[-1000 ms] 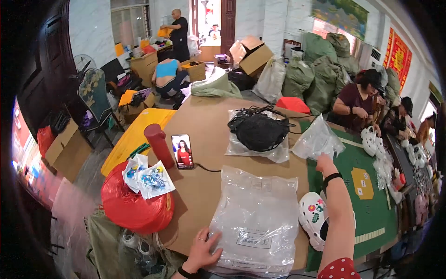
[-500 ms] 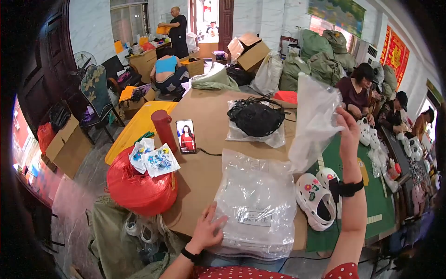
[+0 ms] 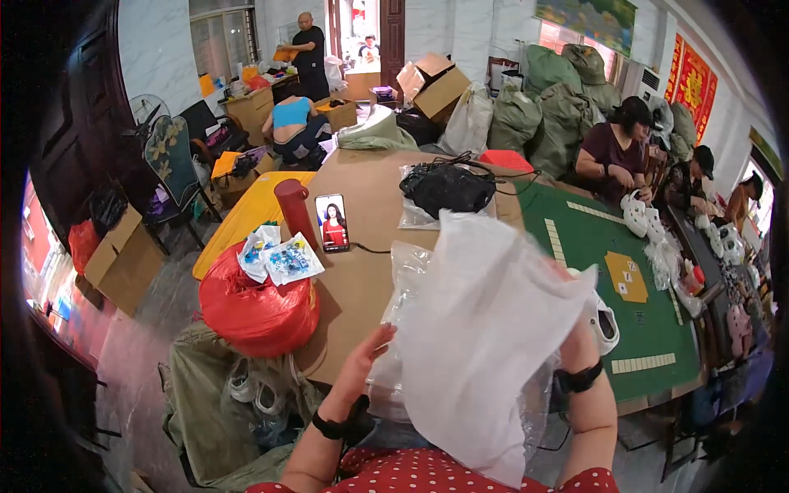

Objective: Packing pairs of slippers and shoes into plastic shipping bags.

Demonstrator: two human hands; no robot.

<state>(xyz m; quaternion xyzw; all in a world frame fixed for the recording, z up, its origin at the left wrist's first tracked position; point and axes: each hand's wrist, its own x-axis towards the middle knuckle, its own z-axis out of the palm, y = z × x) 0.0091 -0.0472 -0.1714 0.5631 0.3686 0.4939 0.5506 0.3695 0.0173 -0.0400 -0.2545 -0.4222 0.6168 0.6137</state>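
A frosted white plastic bag (image 3: 493,329) hangs in the air before me, spread across the middle of the view. My right hand (image 3: 580,341) grips it at its right side; the bag covers most of the fingers. My left hand (image 3: 362,366), fingers stretched and holding nothing, hovers beside the bag's left edge. Beneath lies a pile of clear plastic bags (image 3: 408,261), mostly covered by the white one. White clogs (image 3: 606,324) peek out past my right hand, largely hidden.
A phone (image 3: 332,222) leans near a dark red flask (image 3: 294,209). Left of them sits a red twine bundle (image 3: 259,304) with small packets (image 3: 288,261) on it. A black cord-tied bundle (image 3: 448,187) lies farther back. Co-workers (image 3: 618,152) handle white clogs at right, beyond the green mat (image 3: 575,222).
My right hand has brought the white bag left and down, from beside the stack to in front of me. My left hand has lifted off the clear bags.
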